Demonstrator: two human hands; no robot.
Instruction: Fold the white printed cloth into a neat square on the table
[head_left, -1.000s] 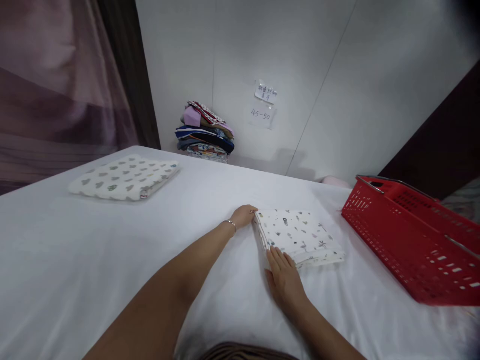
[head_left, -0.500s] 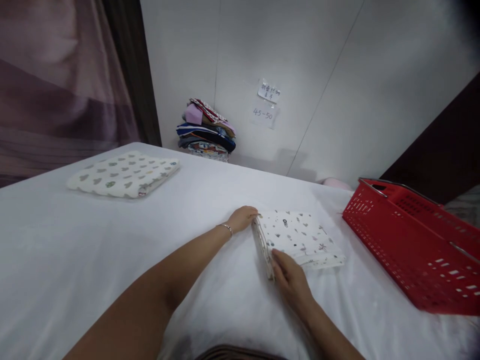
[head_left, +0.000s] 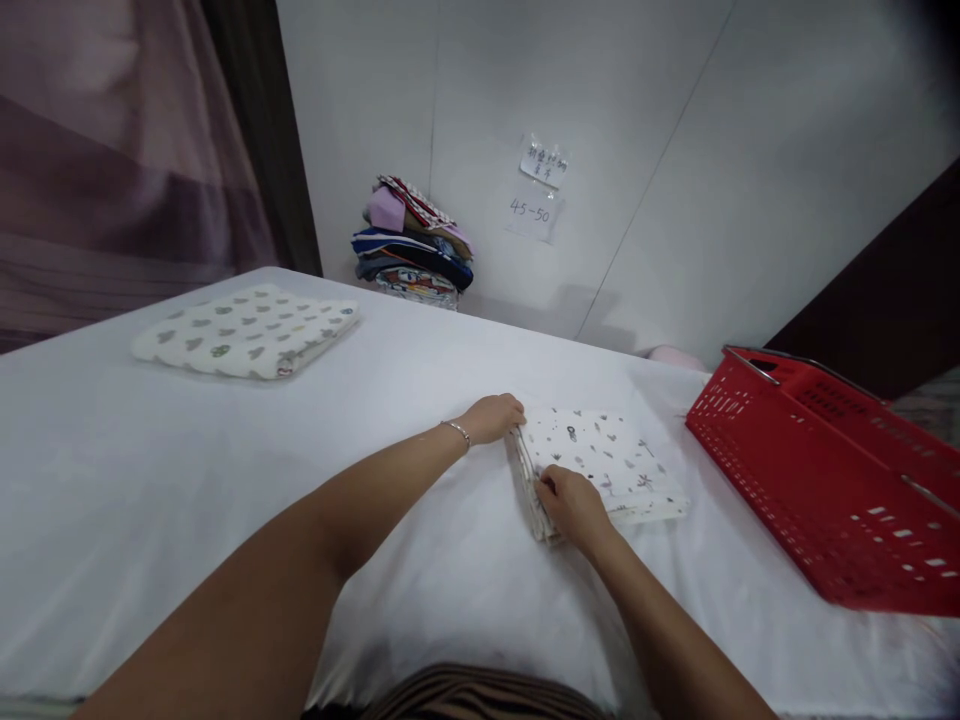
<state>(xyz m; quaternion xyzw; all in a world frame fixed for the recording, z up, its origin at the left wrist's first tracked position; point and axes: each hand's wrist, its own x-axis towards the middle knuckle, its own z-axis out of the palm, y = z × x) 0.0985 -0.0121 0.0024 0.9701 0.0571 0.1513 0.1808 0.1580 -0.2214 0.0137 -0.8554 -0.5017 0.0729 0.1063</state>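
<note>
Head view: left hand (head_left: 491,417) and right hand (head_left: 576,507) pinch layered, rectangular cloth (head_left: 611,450).

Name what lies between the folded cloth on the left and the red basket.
The head view shows a second folded cloth, left hand and right hand at its left edge.

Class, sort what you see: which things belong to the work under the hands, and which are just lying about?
In the work, judging by touch:
- small-print folded cloth
- left hand, at its far-left corner
- right hand, on its left edge
- white surface beneath

Lying about, untouched:
- cloud-print folded cloth
- red basket
- fabric stack
</note>
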